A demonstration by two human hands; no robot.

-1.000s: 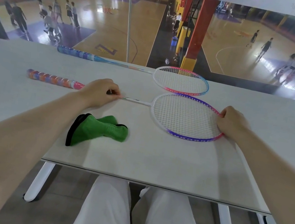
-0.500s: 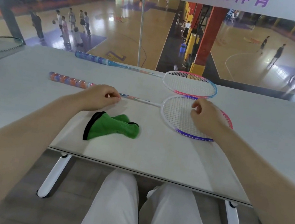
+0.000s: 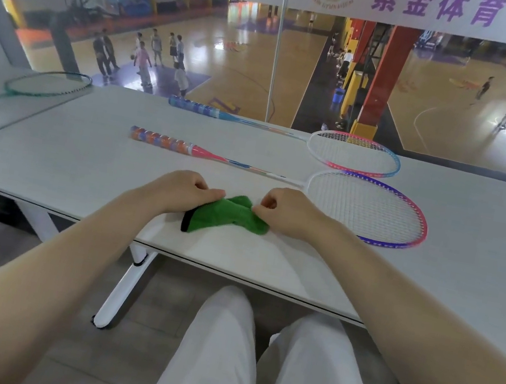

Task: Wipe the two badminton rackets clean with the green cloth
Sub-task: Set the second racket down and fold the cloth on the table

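A crumpled green cloth [image 3: 227,216] with a black edge lies near the front of the white table [image 3: 76,159]. My left hand [image 3: 178,191] pinches its left side and my right hand [image 3: 285,210] pinches its right side. Just beyond the hands lies the near racket [image 3: 366,207], with an orange grip and a purple-and-pink frame. The far racket [image 3: 353,153], with a blue grip and a pink-and-blue frame, lies behind it. Both rackets rest flat with heads to the right, and neither hand touches them.
A third, green-framed racket [image 3: 47,83] lies on a neighbouring table at the far left. A glass pane behind the table looks down on a sports hall with people. My legs in white trousers [image 3: 211,352] are under the table's front edge.
Both hands have left the near racket and come back to the green cloth, each now pinching one side of it. The rackets lie where they were.
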